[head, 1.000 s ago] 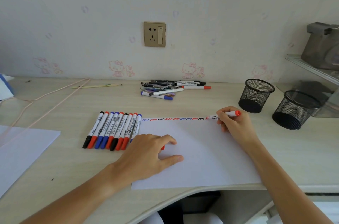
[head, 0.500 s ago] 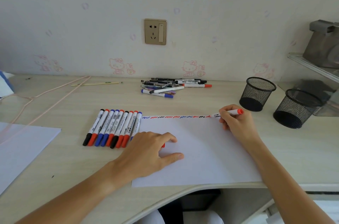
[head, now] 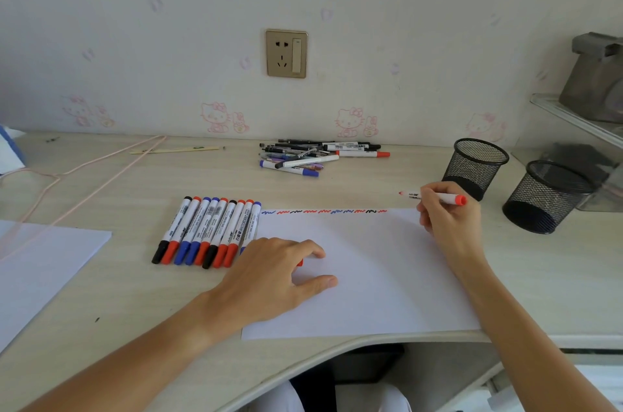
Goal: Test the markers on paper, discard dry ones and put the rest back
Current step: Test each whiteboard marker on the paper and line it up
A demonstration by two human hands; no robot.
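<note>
At the far left of the counter [head: 337, 189] lies a spare sheet [head: 37, 263], well apart from the main paper [head: 387, 276], which is the white sheet in the middle near the front edge. Just beside the left edge of the paper lies a row of capped markers [head: 205, 233], side by side and touching, with black, red and blue caps pointing toward the person. The left hand [head: 269, 276] rests flat on the left part of the paper with the fingers only loosely bent and the thumb stretched out; a small red piece [head: 299, 263] shows under the fingers, but I cannot tell what it is or if the hand holds it. Along the far edge of the paper runs a line of short scribbles [head: 323, 211] in blue, red and black. Behind the paper, near the wall, a loose pile of pens and markers [head: 317, 155] lies on the counter. At the far right corner of the paper the right hand [head: 445, 212] pinches a red marker [head: 435, 197] with curled fingers; the uncapped tip points left, just beyond the far edge of the paper, and seems raised above the counter. Right of the paper stand two black mesh cups [head: 475, 168], near each other, both upright.
</note>
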